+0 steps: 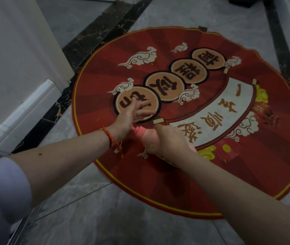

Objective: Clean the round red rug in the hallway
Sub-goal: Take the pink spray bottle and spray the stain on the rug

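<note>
The round red rug [105, 71] lies flat on the grey tiled floor, printed with orange circles, white clouds and a white scroll. Above its left part my right hand [170, 140] is closed around a pink bottle [141, 132], whose pink cap end points left toward my other hand. My left hand [131, 115] hovers just beyond the cap with fingers spread, palm turned toward the bottle, and holds nothing. A red string bracelet sits on my left wrist. Most of the bottle's body is hidden under my right hand.
A white wall and baseboard [25, 110] run along the left. A dark marble floor strip [94, 32] passes under the rug's upper left edge, and another dark strip [282, 50] runs at the right. Grey tiles [96, 218] lie in front of the rug.
</note>
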Demonstrator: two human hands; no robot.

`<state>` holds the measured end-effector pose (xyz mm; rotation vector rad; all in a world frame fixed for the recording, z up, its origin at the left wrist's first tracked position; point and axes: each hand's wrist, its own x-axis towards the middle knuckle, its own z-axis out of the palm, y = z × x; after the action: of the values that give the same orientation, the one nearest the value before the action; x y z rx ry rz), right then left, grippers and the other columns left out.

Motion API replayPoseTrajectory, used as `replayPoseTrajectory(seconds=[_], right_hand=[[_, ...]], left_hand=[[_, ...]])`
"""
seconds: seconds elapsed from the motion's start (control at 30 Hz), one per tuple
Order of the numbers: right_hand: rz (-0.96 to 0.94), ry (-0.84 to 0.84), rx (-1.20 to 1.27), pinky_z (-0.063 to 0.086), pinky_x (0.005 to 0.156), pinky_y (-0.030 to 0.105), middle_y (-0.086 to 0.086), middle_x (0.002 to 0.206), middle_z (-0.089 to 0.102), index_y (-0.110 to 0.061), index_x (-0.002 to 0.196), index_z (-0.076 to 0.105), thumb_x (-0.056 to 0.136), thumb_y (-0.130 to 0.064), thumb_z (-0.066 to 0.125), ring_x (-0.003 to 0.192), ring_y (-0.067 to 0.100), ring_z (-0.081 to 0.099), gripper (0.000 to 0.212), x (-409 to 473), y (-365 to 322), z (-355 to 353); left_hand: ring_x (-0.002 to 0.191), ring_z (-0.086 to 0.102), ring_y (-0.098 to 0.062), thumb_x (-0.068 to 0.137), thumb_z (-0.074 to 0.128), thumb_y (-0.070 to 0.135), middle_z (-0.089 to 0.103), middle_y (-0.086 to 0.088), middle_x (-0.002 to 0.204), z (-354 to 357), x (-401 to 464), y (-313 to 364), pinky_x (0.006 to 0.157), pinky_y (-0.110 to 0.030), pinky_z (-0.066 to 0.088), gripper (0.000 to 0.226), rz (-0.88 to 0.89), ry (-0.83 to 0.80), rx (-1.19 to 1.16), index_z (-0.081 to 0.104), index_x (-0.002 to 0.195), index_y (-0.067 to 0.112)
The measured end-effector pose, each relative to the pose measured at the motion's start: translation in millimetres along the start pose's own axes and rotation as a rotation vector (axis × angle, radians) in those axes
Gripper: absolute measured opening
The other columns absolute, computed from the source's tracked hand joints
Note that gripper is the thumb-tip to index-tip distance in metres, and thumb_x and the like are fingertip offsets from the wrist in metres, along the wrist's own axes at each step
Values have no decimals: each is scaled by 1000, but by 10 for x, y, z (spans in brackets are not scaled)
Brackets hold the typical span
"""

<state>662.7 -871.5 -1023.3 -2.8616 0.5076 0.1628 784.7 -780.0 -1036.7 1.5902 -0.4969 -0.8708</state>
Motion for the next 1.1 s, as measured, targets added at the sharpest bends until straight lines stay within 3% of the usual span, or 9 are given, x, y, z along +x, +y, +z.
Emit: replayPoseTrajectory(seconds=[0.33,0.6,0.83,1.1], right_hand=[[49,-6,39,35,68,30,3,103,63,-17,107,53,75,-42,71,96,24,61,45,47,-14,-20],[62,-37,-5,36,70,30,2,109,62,-21,121,51,74,-42,72,100,23,61,56,-19,119,-84],[37,-29,-56,34,69,29,2,108,62,-18,112,51,74,-42,72,100,24,60,49,-49,97,-27],[25,14,-51,34,68,29,3,107,63,-19,114,50,76,-41,70,98,24,61,49,-15,108,4]], left_hand=[[118,57,-14,101,2,47,69,-6,114,-187,139,101,108,-34,38,64,42,41,-3,43,140,16],[120,55,-15,101,3,49,70,-5,112,0,86,96,108,-34,37,67,22,-3,29,45,139,14],[121,54,-15,101,4,47,71,-4,110,49,3,-15,109,-35,36,65,1,26,1,48,137,16],[121,54,-13,101,4,49,72,-2,108,15,15,19,107,-33,37,65,23,5,28,48,137,17]])
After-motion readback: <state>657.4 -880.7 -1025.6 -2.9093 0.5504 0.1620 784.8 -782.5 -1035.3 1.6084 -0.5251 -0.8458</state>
